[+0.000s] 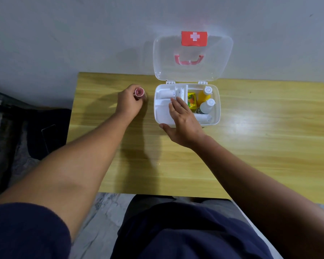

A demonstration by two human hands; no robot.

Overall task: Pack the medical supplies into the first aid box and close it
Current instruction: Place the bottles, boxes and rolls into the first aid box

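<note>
A yellow wooden worktop (251, 139) is seen from above, pushed against a pale grey wall (64, 34). At the worktop's far edge, a white first aid box (217, 109) is stood open, its clear lid (193, 71) raised against the wall. On the lid, a red label with a white cross (194, 38) and a red handle (188, 61) are shown.

Two bare forearms are stretched forward over dark blue clothing. The right hand (183, 126) is laid over the front of the box, its fingers spread apart and reaching into the white inner tray (162, 114), with the thumb resting at the box's near rim. Nothing is seen gripped in it. The left hand (129, 102) is placed on the worktop just left of the box and is closed around a small red roll (139, 92), whose round end is turned upward.

Inside the box, a white bandage roll (166, 94) is lain in the tray's far compartment. To the right, a yellow packet (192, 100), an orange bottle (204, 95) and a white bottle (207, 107), both with white caps, are packed side by side.
</note>
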